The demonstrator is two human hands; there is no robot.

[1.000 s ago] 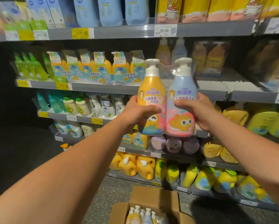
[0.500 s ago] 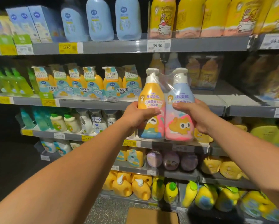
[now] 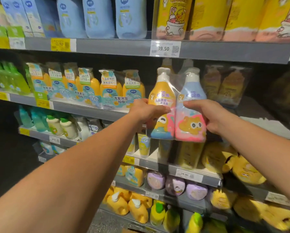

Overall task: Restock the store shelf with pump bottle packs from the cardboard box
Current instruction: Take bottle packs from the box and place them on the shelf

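Left hand (image 3: 146, 111): closed around the left flank of the pump bottle pack (image 3: 177, 106); fingers wrapped over the orange bottle (image 3: 161, 101), thumb hidden behind it.
Right hand (image 3: 206, 115): closed on the right flank; fingers laid across the front of the blue bottle (image 3: 192, 98), at mid height.
Pack position: held upright between both hands, in the air, in front of the shelf (image 3: 261, 118) level with the hands. Whether its base is above the shelf lip cannot be told; the lip is covered by the pack.
Destination, as judged: the open stretch of shelf behind and to the right of the right hand, beside dim packs (image 3: 224, 84) of a similar kind standing further back.
Risk, snagging: the pump heads are carried just under the upper shelf edge (image 3: 124, 46); a lift too high would be expected to knock them.
Risk, slippage: the pack is bound in a glossy clear wrap (image 3: 176, 81); a squeeze on the film alone could let the bottles slide.
Risk, toppling: narrow bases and tall necks are presented; a tilted release could tip the pack forward or against the labelled yellow bottles (image 3: 122, 88) left of the left hand.
Risk, collision: packs behind could be pushed back if the insertion is forced.
Cardboard box: not clearly in view.
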